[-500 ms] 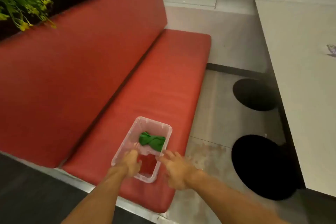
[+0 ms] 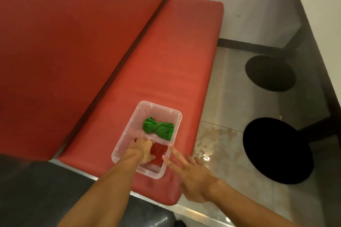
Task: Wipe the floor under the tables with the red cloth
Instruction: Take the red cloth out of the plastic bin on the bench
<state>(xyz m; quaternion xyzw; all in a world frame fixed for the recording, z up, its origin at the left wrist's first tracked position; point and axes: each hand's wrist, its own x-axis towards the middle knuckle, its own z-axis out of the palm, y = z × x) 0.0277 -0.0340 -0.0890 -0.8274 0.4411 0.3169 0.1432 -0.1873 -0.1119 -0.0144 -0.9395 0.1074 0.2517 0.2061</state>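
Observation:
A clear plastic bin [image 2: 160,109] sits on the near end of the red bench seat [image 2: 156,64]. Inside it, a crumpled red cloth [image 2: 159,154] lies at the near end and a green cloth [image 2: 158,128] at the far end. My left hand [image 2: 140,152] is down inside the bin, fingers curled onto the red cloth's left side. To the right of the bin is my right hand [image 2: 191,177], its fingers spread and straight and its fingertips against the bin's right rim.
Two black round table bases [image 2: 270,73] [image 2: 276,151] stand on the grey tiled floor right of the bench, under a pale tabletop [image 2: 324,24]. A wet, stained patch [image 2: 212,140] marks the floor beside the bench. A dark seat [image 2: 36,190] lies at lower left.
My left hand has gone deeper into the bin and onto the red cloth. My right hand has come up against the bin's right rim. The view has tilted down.

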